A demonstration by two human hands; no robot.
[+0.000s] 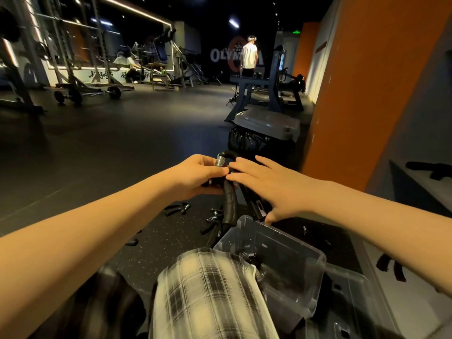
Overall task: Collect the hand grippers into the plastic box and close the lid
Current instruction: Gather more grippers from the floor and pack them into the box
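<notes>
My left hand (195,176) grips a black hand gripper (228,203) near its steel coil spring, one handle hanging down. My right hand (266,185) lies over the gripper's other handle with fingers spread and straight, the thumb low at the box rim. The clear plastic box (315,260) stands just below, open, with a few grippers inside. Its lid (352,304) lies to the right under the box. Several more hand grippers (177,209) are scattered on the dark floor beyond my knee.
My plaid-trousered knee (210,297) fills the lower middle. A grey bin with a black bag (264,133) stands ahead, next to an orange wall (362,94). Another gripper (391,266) lies at right. Gym machines and a person in white stand far back.
</notes>
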